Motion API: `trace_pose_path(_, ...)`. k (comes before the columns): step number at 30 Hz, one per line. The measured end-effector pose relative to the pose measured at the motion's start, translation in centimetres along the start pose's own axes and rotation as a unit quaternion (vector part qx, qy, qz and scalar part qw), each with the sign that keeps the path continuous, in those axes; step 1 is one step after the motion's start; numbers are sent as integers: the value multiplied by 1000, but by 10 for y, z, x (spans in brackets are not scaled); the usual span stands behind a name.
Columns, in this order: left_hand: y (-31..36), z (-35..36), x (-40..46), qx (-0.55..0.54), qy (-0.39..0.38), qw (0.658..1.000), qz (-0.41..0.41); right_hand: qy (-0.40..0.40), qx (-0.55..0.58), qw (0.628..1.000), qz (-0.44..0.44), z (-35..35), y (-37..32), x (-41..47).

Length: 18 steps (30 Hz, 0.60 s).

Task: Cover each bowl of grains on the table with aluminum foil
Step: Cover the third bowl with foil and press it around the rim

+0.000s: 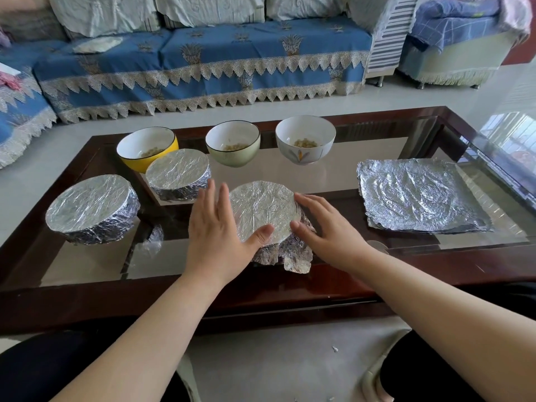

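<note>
Three open bowls (233, 143) behind three foil-covered bowls (178, 174) — foil sheets (420, 195) right, all on table (290, 288)

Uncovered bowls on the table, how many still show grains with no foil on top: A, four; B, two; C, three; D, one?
C: the yellow bowl, the pale green bowl and the white flowered bowl stand open along the far side with grains showing, while the other three bowls wear foil, including the one between the left hand and right hand.

Three foil-covered bowls (262, 211) sit nearer; three open grain bowls (233, 142) behind.
</note>
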State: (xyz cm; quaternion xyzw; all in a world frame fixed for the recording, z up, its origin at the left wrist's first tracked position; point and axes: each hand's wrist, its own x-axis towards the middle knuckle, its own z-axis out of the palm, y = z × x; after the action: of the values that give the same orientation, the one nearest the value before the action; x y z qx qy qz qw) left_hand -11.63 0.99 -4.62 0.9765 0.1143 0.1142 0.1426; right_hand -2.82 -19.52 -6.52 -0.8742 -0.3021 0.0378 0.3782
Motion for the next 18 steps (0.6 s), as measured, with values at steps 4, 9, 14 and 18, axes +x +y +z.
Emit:
trace_pose_path(4, -8, -3, 16, 96, -7, 981, 171, 4, -10, 1000, 4, 2, 3, 2)
trace_pose_path(9, -11, -4, 26, 45, -132, 981, 135, -7, 65, 998, 13, 6, 6, 3)
trace_pose_path(14, -9, -4, 23, 49, -140, 983, 105, -3, 257, 965, 48, 16, 12, 2)
trace_pose_path(18, -4, 0, 18, 48, -125, 988, 81, 49, 350, 931, 90, 29, 7, -1)
